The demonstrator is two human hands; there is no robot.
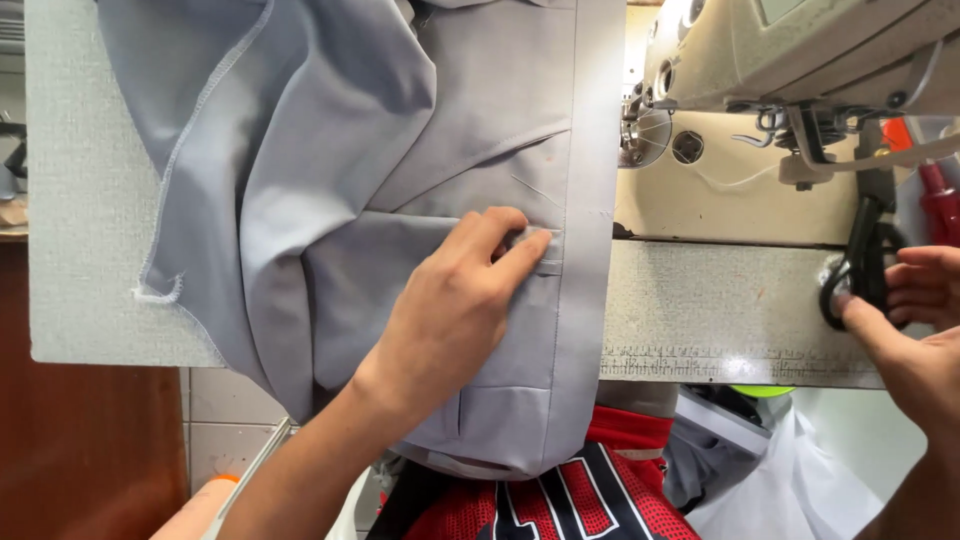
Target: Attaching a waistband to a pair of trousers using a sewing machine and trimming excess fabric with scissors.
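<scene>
Your left hand (450, 310) lay flat, grip open, pressing the grey cloth (400, 180) onto the worktop (90, 200). Your right hand (910, 320) pinched a black handle (860, 265) beside the sewing machine (800, 60), right of the cloth.

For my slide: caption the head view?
Left hand pins grey cloth; right hand touches black scissors by sewing machine.
</scene>
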